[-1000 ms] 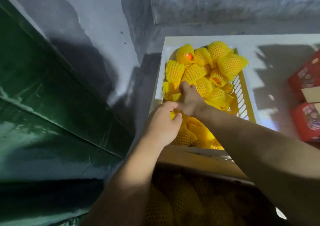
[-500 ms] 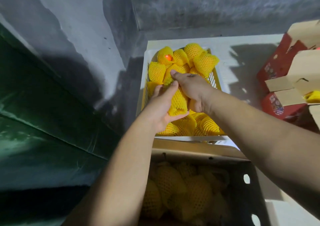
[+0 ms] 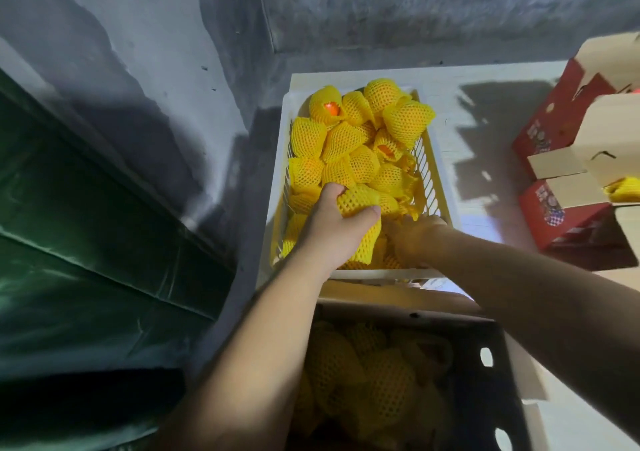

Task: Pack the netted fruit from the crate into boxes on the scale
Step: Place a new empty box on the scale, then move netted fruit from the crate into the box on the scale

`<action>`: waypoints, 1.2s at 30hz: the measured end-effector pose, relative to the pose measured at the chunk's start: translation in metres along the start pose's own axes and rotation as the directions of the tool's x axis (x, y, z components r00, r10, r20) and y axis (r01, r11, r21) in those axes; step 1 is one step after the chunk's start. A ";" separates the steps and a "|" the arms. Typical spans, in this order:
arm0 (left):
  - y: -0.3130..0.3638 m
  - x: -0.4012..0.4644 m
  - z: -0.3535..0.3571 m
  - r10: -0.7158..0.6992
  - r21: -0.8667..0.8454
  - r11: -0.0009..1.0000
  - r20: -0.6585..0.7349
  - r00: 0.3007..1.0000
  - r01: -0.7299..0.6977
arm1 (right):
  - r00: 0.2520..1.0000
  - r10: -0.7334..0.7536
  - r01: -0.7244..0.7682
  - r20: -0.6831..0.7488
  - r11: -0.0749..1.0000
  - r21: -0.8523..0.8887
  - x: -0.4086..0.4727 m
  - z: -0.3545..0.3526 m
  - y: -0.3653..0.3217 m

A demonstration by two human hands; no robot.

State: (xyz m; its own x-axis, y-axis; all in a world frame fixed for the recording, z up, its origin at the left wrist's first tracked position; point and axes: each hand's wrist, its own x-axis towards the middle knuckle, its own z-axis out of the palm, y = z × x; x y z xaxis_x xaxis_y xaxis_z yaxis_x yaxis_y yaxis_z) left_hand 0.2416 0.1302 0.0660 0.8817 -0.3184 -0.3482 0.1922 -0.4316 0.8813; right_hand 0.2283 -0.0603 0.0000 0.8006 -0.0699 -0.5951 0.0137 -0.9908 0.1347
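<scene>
**Left hand grasps fruit in crate**

We find our left hand (image 3: 332,229) clenched round one netted fruit (image 3: 360,208), long axis running toward us, atop the pile in the crate (image 3: 440,173). Our right hand (image 3: 412,239) sits just beside it, low among the fruit; grip unclear. Red boxes (image 3: 568,215) stand right, well apart.

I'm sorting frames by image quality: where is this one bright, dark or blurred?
Head view: the crate is brightly lit, the near box in deep shadow; the right hand is motion-blurred, the left hand sharper; straight edges bow from the wide-angle lens.
</scene>
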 end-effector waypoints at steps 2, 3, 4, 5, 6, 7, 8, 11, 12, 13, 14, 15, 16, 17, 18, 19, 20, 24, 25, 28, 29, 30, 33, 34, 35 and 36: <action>-0.003 -0.004 0.001 0.040 0.047 0.998 -0.013 0.999 -0.040 | 1.000 -0.012 0.012 0.012 1.000 0.003 -0.002 -0.005 0.001; -0.003 -0.007 0.000 0.063 0.058 0.996 -0.030 0.998 -0.062 | 1.000 -0.023 0.023 0.018 0.999 0.024 -0.005 -0.009 0.002; -0.001 -0.011 -0.001 0.086 0.061 0.995 -0.055 0.995 -0.083 | 0.999 -0.037 0.036 0.017 0.998 0.049 -0.009 -0.017 0.002; 0.002 -0.017 -0.003 0.105 0.055 0.993 -0.083 0.991 -0.101 | 0.998 -0.054 0.052 0.022 0.996 0.075 -0.015 -0.026 0.002; 0.007 -0.023 -0.006 0.124 0.039 0.992 -0.108 0.986 -0.120 | 0.996 -0.077 0.073 0.032 0.991 0.114 -0.023 -0.038 0.002; 0.013 -0.031 -0.009 0.145 0.015 0.989 -0.131 0.981 -0.145 | 0.994 -0.107 0.099 0.026 0.973 0.207 -0.032 -0.051 0.002; 0.020 -0.041 -0.013 0.170 -0.009 0.985 -0.150 0.974 -0.174 | 0.992 -0.126 0.120 -0.008 0.920 0.373 -0.044 -0.063 0.002; 0.029 -0.085 -0.033 0.226 -0.013 0.973 -0.161 0.961 -0.231 | 0.963 -0.090 0.261 -0.256 0.564 0.783 -0.091 -0.084 0.000; 0.028 -0.104 -0.041 0.224 0.007 0.974 -0.137 0.965 -0.226 | 0.946 -0.035 0.304 -0.324 0.448 0.841 -0.108 -0.085 -0.001; 0.024 -0.123 -0.048 0.217 0.036 0.976 -0.104 0.971 -0.214 | 0.927 0.022 0.344 -0.373 0.339 0.875 -0.126 -0.084 -0.004; 0.018 -0.140 -0.053 0.214 0.072 0.975 -0.060 0.975 -0.209 | 0.909 0.063 0.385 -0.412 0.251 0.888 -0.144 -0.082 -0.008; 0.011 -0.156 -0.056 0.220 0.106 0.970 -0.001 0.975 -0.219 | 0.888 0.095 0.427 -0.450 0.190 0.884 -0.161 -0.078 -0.012; 0.004 -0.167 -0.057 0.231 0.130 0.963 0.064 0.971 -0.238 | 0.866 0.131 0.463 -0.483 0.158 0.872 -0.178 -0.073 -0.017; -0.003 -0.176 -0.057 0.234 0.161 0.954 0.123 0.964 -0.252 | 0.842 0.173 0.492 -0.511 0.141 0.859 -0.195 -0.067 -0.023; -0.011 -0.183 -0.056 0.214 0.202 0.948 0.175 0.961 -0.248 | 0.821 0.216 0.511 -0.528 0.130 0.849 -0.211 -0.058 -0.029; -0.018 -0.189 -0.056 0.180 0.239 0.942 0.226 0.957 -0.234 | 0.804 0.257 0.526 -0.537 0.113 0.843 -0.227 -0.049 -0.037; -0.025 -0.194 -0.055 0.147 0.267 0.938 0.271 0.951 -0.221 | 0.789 0.292 0.536 -0.541 0.104 0.838 -0.241 -0.039 -0.045; -0.040 -0.219 -0.062 0.201 0.245 0.933 0.250 0.947 -0.263 | 0.784 0.356 0.480 -0.508 0.171 0.860 -0.284 -0.004 -0.085; -0.043 -0.226 -0.064 0.242 0.195 0.938 0.223 0.944 -0.287 | 0.783 0.352 0.471 -0.512 0.201 0.859 -0.293 0.001 -0.098; -0.050 -0.251 -0.067 0.299 0.130 0.932 0.250 0.921 -0.338 | 0.718 0.382 0.545 -0.582 0.212 0.811 -0.313 0.013 -0.138; -0.052 -0.258 -0.068 0.306 0.118 0.931 0.272 0.912 -0.347 | 0.702 0.388 0.569 -0.598 0.199 0.798 -0.319 0.013 -0.152; -0.055 -0.264 -0.067 0.319 0.096 0.929 0.282 0.905 -0.358 | 0.705 0.377 0.591 -0.601 0.156 0.791 -0.323 0.012 -0.166; -0.059 -0.281 -0.072 0.369 0.053 0.918 0.240 0.898 -0.392 | 0.728 0.372 0.634 -0.577 -0.044 0.772 -0.335 0.007 -0.202; -0.060 -0.288 -0.075 0.381 0.047 0.915 0.225 0.897 -0.400 | 0.716 0.387 0.649 -0.581 -0.063 0.758 -0.337 0.006 -0.209; -0.061 -0.294 -0.077 0.388 0.033 0.915 0.210 0.897 -0.403 | 0.709 0.398 0.659 -0.582 -0.082 0.747 -0.340 0.006 -0.216; -0.063 -0.299 -0.080 0.392 0.007 0.916 0.194 0.899 -0.401 | 0.703 0.407 0.669 -0.583 -0.101 0.737 -0.342 0.008 -0.220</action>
State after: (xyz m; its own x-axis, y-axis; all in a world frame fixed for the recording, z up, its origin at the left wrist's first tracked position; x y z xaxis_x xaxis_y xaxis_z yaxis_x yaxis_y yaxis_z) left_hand 0.0000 0.3201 0.1400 0.7844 -0.6196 -0.0298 -0.1805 -0.2739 0.9447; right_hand -0.0528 0.1805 0.1676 0.9177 -0.3850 0.0980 0.0928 -0.0321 -0.9952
